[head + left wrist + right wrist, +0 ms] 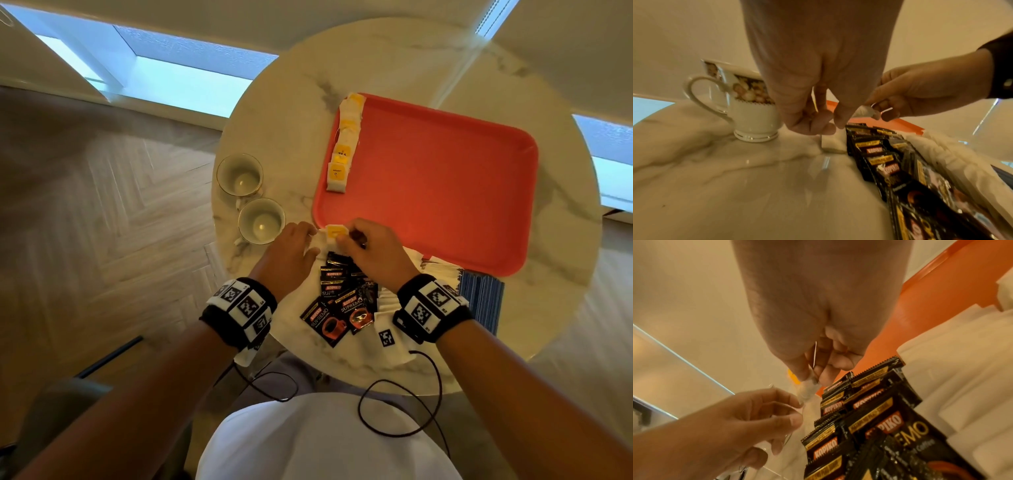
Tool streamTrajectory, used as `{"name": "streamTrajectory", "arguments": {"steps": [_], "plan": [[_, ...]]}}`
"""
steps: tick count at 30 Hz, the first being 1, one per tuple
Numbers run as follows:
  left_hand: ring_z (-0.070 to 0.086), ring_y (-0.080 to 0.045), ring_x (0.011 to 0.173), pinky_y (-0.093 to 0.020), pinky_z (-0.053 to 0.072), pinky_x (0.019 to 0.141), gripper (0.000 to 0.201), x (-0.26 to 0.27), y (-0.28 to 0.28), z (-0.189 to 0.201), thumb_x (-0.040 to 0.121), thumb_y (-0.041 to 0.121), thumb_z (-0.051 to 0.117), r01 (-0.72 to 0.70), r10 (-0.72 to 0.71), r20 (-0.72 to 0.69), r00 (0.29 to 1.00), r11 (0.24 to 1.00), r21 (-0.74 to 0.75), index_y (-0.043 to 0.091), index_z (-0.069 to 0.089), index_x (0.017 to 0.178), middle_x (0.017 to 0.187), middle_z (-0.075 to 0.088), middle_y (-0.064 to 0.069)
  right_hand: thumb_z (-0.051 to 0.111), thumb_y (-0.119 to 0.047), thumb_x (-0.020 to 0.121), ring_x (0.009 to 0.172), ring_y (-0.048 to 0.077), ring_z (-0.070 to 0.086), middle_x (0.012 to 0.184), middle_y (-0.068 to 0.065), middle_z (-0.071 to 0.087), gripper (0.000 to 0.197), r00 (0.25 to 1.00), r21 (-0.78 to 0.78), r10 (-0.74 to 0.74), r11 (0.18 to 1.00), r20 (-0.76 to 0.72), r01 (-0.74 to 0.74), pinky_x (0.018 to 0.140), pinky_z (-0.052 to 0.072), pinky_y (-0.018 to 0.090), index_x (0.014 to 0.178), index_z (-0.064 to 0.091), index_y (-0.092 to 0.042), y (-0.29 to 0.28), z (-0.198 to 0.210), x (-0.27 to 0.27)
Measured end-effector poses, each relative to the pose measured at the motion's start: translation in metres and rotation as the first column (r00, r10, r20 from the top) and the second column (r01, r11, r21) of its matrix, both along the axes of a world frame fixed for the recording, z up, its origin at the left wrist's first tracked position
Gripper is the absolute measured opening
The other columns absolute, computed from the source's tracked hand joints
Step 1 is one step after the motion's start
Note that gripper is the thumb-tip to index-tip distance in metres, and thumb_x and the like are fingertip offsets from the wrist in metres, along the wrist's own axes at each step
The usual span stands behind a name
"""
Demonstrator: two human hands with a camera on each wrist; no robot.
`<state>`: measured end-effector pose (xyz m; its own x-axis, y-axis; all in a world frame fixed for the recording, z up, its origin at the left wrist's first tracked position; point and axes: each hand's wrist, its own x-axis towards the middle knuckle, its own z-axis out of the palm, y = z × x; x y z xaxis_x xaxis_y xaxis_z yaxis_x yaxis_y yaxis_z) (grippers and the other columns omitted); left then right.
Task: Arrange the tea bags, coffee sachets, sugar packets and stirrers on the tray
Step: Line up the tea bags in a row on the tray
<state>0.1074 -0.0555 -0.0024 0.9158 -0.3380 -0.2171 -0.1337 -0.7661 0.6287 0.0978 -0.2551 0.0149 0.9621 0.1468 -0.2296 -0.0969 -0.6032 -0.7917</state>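
Observation:
A red tray [445,192] lies on the round marble table, with a row of tea bags [342,154] with yellow tags along its left edge. At the tray's near left corner both hands meet on one more tea bag [333,233]. My right hand [346,241] pinches its wrapper [807,389] between thumb and fingers. My left hand [310,240] has its curled fingertips [797,402] on the same bag from the left. Black coffee sachets [342,298] lie fanned out just below the hands. White sugar packets [440,270] and blue stirrers [483,301] lie to the right of them.
Two gold-rimmed cups [239,174] [262,219] stand left of the tray, the nearer cup [748,104] close to my left hand. Most of the tray's floor is bare. A black cable hangs over the table's near edge [376,383].

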Motion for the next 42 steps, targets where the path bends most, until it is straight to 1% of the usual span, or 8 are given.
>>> {"name": "streamTrajectory", "arguments": {"steps": [3,11,16,24,27,33,37,42], "plan": [[0.050,-0.016,0.094,-0.028,0.040,0.076,0.032,-0.002,-0.009,-0.010,0.093,0.023,0.060,-0.019,0.026,-0.075,0.997,0.995,0.094,0.012,0.049,0.121,0.111,0.053,-0.004,0.063,-0.025,0.097,0.063,-0.002,0.051,0.070,-0.013,0.056,0.010,1.000,0.003,-0.023,1.000,-0.005,0.023,0.059,0.038,0.011,0.088,0.061,-0.026,-0.006,-0.001,-0.002],[0.053,-0.018,0.081,-0.036,0.046,0.070,0.013,-0.003,-0.010,-0.014,0.095,0.020,0.058,-0.060,0.063,-0.077,0.995,0.998,0.031,0.014,0.050,0.104,0.094,0.058,0.000,0.063,-0.025,0.097,0.063,-0.003,0.051,0.070,-0.011,0.057,0.011,0.999,0.002,-0.052,0.999,-0.015,0.052,0.058,0.037,0.011,0.088,0.063,-0.018,-0.011,-0.007,-0.004],[0.051,-0.006,0.071,-0.021,0.034,0.060,0.018,-0.004,-0.004,-0.015,0.092,0.023,0.063,-0.086,0.084,-0.072,0.994,0.996,-0.037,0.019,0.050,0.103,0.085,0.057,0.009,0.063,-0.026,0.097,0.062,0.002,0.049,0.070,-0.008,0.057,0.014,0.999,0.003,-0.053,0.999,-0.006,0.053,0.058,0.036,0.013,0.086,0.062,-0.018,-0.010,-0.008,-0.001],[0.052,-0.001,0.068,-0.021,0.043,0.063,0.019,-0.014,0.003,-0.010,0.090,0.026,0.069,-0.110,0.101,-0.121,0.988,0.991,-0.071,0.020,0.055,0.101,0.084,0.058,0.011,0.062,-0.029,0.098,0.074,0.018,0.060,0.078,0.005,0.065,0.016,0.997,0.014,-0.068,0.998,-0.023,0.068,0.065,0.045,0.028,0.090,0.064,-0.015,-0.010,-0.008,0.006],[0.051,-0.003,0.070,-0.024,0.045,0.068,0.020,-0.014,0.006,-0.008,0.089,0.021,0.068,-0.110,0.099,-0.134,0.986,0.991,-0.078,0.017,0.059,0.106,0.083,0.057,0.010,0.062,-0.028,0.097,0.074,0.017,0.060,0.078,0.003,0.065,0.015,0.997,0.022,-0.074,0.997,-0.023,0.075,0.066,0.045,0.027,0.090,0.064,-0.016,-0.009,-0.008,0.008],[0.047,-0.004,0.079,-0.010,0.035,0.072,0.013,-0.013,0.005,-0.001,0.088,0.015,0.064,-0.026,0.027,0.021,0.999,0.997,-0.075,0.016,0.067,0.100,0.086,0.054,0.007,0.063,-0.028,0.097,0.072,0.013,0.058,0.077,-0.001,0.063,0.014,0.995,0.037,-0.094,0.995,-0.026,0.095,0.067,0.045,0.027,0.088,0.063,-0.017,-0.007,-0.008,0.013],[0.049,0.004,0.081,-0.003,0.034,0.076,0.011,-0.012,0.004,0.005,0.089,0.013,0.065,0.043,-0.025,0.110,0.994,0.985,-0.164,0.014,0.068,0.099,0.094,0.058,0.004,0.062,-0.028,0.097,0.067,0.003,0.052,0.074,-0.010,0.059,0.012,0.995,0.030,-0.097,0.995,-0.019,0.097,0.062,0.041,0.017,0.086,0.062,-0.022,-0.006,-0.008,0.016],[0.049,0.011,0.084,-0.002,0.035,0.073,0.014,-0.011,0.003,0.006,0.092,0.013,0.064,0.085,-0.070,0.088,0.994,0.979,-0.186,0.016,0.070,0.104,0.099,0.059,0.003,0.062,-0.028,0.097,0.067,0.005,0.051,0.074,-0.007,0.058,0.013,0.995,0.012,-0.101,0.995,-0.011,0.101,0.063,0.041,0.021,0.087,0.062,-0.019,-0.009,-0.008,0.023]]}}
